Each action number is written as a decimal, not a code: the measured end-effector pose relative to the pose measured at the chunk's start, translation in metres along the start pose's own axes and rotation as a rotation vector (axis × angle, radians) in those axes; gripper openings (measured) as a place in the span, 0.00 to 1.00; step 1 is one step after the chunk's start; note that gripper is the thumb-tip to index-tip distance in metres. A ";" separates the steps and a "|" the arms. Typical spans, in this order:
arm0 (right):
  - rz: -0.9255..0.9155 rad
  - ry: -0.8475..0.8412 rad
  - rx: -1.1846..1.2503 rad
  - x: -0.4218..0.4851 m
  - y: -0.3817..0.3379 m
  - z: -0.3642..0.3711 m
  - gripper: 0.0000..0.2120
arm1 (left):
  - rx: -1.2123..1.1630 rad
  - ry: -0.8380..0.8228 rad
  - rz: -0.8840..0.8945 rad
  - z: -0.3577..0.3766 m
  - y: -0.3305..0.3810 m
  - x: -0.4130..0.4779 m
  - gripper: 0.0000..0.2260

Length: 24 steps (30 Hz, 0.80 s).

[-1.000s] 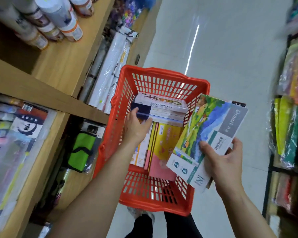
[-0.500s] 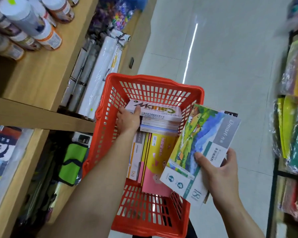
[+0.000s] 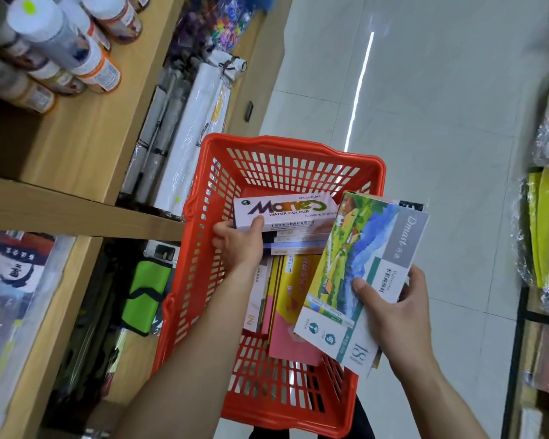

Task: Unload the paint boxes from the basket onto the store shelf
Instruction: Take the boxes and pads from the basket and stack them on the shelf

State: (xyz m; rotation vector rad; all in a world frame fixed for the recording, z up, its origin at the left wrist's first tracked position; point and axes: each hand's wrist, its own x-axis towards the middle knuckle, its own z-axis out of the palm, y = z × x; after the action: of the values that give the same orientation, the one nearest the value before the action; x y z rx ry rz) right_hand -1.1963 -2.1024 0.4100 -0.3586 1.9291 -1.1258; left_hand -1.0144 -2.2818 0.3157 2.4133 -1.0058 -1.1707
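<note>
A red plastic basket [image 3: 286, 153] sits in the aisle below me, holding several paint boxes. My left hand [image 3: 238, 245] grips the left end of a white "Water Colour" box [image 3: 286, 210], which lies on top of a small stack at the basket's far end. Yellow and pink boxes [image 3: 293, 293] stand on edge lower in the basket. My right hand [image 3: 393, 308] holds a large landscape-printed paint box [image 3: 358, 267] over the basket's right rim; more boxes seem to lie beneath it.
Wooden store shelves [image 3: 77, 213] run along the left, with spray cans [image 3: 67, 55] on top, wrapped white rolls [image 3: 187, 137] and a green pouch [image 3: 145, 296] lower down. A dark rack of wrapped coloured goods [image 3: 548, 217] lines the right. Pale tiled floor [image 3: 425, 122] lies ahead.
My left hand has moved from the boxes lower in the basket up to the stack at the far end and closed on the Water Colour box. The right hand keeps its box.
</note>
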 end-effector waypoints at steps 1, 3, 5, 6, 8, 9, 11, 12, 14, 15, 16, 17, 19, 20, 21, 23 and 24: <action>-0.005 -0.002 0.001 0.001 0.001 0.000 0.25 | -0.014 -0.022 0.001 -0.002 0.001 0.001 0.28; -0.012 -0.007 -0.010 0.002 0.004 -0.001 0.24 | -0.094 -0.064 0.000 -0.006 0.001 0.002 0.27; -0.016 -0.009 -0.018 0.002 0.006 -0.002 0.24 | -0.172 -0.087 -0.001 -0.008 0.000 -0.003 0.28; -0.017 -0.011 -0.020 0.003 0.007 -0.003 0.24 | -0.206 -0.091 -0.001 -0.009 -0.003 -0.010 0.30; -0.015 -0.020 -0.023 0.003 0.007 -0.003 0.24 | -0.256 -0.088 -0.007 -0.012 -0.012 -0.025 0.34; -0.014 -0.026 -0.024 0.004 0.006 -0.003 0.24 | -0.271 -0.080 -0.014 -0.015 -0.018 -0.033 0.38; -0.012 -0.037 -0.029 0.003 0.005 -0.004 0.23 | -0.288 -0.083 -0.023 -0.023 -0.031 -0.049 0.45; -0.011 -0.041 -0.029 0.003 0.004 -0.003 0.23 | -0.301 -0.098 -0.024 -0.027 -0.037 -0.056 0.47; -0.003 -0.045 -0.028 0.003 0.003 -0.003 0.24 | -0.319 -0.132 0.000 -0.032 -0.049 -0.076 0.50; 0.001 -0.047 -0.029 0.002 0.002 -0.003 0.24 | -0.321 -0.136 0.015 -0.033 -0.056 -0.086 0.50; 0.004 -0.048 -0.031 0.002 0.001 -0.003 0.24 | -0.324 -0.131 0.018 -0.033 -0.063 -0.095 0.51; 0.007 -0.048 -0.033 0.002 0.001 -0.003 0.24 | -0.329 -0.127 0.000 -0.033 -0.069 -0.103 0.52; 0.011 -0.048 -0.040 0.003 0.000 -0.003 0.24 | -0.306 -0.139 -0.073 -0.030 -0.078 -0.111 0.52; 0.011 -0.047 -0.039 0.003 -0.001 -0.003 0.24 | -0.267 -0.148 -0.105 -0.029 -0.079 -0.111 0.52; 0.010 -0.046 -0.038 0.003 -0.001 -0.003 0.24 | -0.216 -0.156 -0.122 -0.030 -0.079 -0.109 0.52; 0.006 -0.049 -0.042 0.004 0.000 -0.002 0.24 | -0.088 -0.160 -0.102 -0.033 -0.076 -0.101 0.53; 0.003 -0.051 -0.044 0.003 0.000 -0.002 0.24 | -0.005 -0.157 -0.057 -0.037 -0.075 -0.095 0.54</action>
State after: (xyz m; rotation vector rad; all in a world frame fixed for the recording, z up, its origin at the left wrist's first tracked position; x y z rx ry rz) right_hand -1.2002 -2.1031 0.4087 -0.4038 1.9111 -1.0640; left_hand -0.9919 -2.1637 0.3555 2.3910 -0.9827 -1.3986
